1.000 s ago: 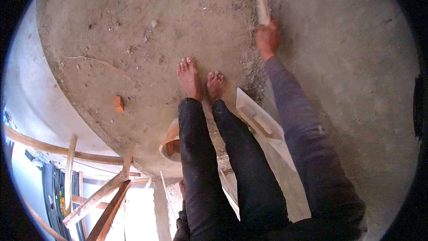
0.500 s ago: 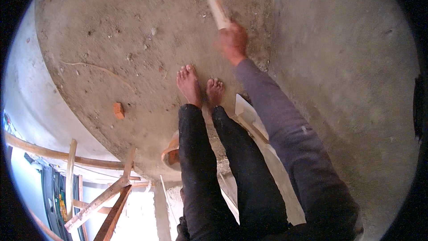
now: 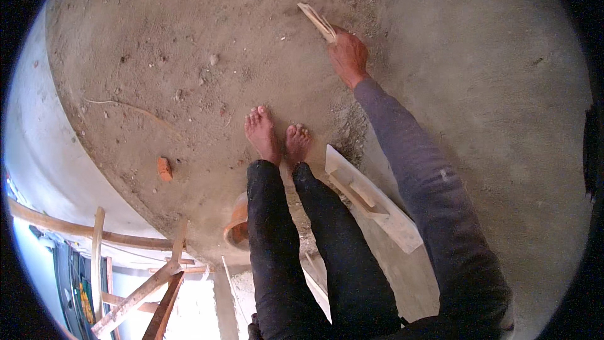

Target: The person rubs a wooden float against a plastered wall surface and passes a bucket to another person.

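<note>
My right hand [image 3: 349, 56] is closed around one end of a short, flat, pale piece of wood [image 3: 316, 22], edge-on here with thin layered edges. It is held over the dusty floor, beside the foot of the grey plastered wall [image 3: 491, 88]. Below my right forearm, a long plastering float [image 3: 371, 204] with a raised handle leans near the wall base, beside my right leg. My left hand is not in view.
My bare feet [image 3: 263, 132] stand on the gritty floor [image 3: 189, 31]. An orange brick piece [image 3: 164, 169] lies to the left, and an orange bowl [image 3: 237, 223] is partly behind my left leg. Wooden poles [image 3: 138, 299] stand at lower left. Loose grit [image 3: 349, 126] lines the wall base.
My right hand has moved slightly right and down in the picture, and the wood has turned from its broad face to its edge. More of the float shows beside my forearm.
</note>
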### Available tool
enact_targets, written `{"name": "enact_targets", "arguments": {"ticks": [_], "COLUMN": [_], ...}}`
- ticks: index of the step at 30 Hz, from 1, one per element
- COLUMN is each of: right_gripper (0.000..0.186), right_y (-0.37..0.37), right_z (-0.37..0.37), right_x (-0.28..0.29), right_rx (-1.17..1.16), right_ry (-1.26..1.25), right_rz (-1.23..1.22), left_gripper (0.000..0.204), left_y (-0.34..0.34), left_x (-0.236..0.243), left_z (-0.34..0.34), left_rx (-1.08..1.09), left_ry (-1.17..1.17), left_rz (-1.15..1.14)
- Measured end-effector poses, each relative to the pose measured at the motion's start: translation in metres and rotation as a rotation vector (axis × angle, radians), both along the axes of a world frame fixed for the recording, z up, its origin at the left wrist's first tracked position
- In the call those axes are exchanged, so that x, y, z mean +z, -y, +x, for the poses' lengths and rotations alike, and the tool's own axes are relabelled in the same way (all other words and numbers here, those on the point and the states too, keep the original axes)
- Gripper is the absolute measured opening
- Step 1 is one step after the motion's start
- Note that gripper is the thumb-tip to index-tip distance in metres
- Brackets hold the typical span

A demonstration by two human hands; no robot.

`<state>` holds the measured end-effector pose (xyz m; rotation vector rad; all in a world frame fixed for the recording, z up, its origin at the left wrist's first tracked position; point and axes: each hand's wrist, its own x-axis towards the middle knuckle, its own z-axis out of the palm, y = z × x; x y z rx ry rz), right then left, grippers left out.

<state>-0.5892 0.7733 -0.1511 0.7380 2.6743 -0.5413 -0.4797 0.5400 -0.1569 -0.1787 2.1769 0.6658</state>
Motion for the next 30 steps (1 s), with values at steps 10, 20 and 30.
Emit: {"name": "enact_targets", "arguments": {"ticks": [10,20,30], "right_gripper": [0.024,0.024,0.032], "right_y": [-0.106,-0.059,0.087], "right_z": [-0.083,-0.061,-0.009], "right_x": [-0.009,0.01,-0.053], "right_rx": [-0.142,0.168,0.397], "right_ry": [0.003,0.018,-0.272], "right_rz": [0.21,0.082,0.203], "left_gripper": [0.035,0.044,0.041], "left_y": [0.007,0.018,-0.014], "left_x": [-0.073,-0.026,-0.045], "left_z": [0.052,0.026,0.035], "left_rx": [-0.27,-0.056,-0.22], "left_ry": [-0.41,-0.108,-0.268], "left_rz": [-0.306,-0.011,-0.222]}}
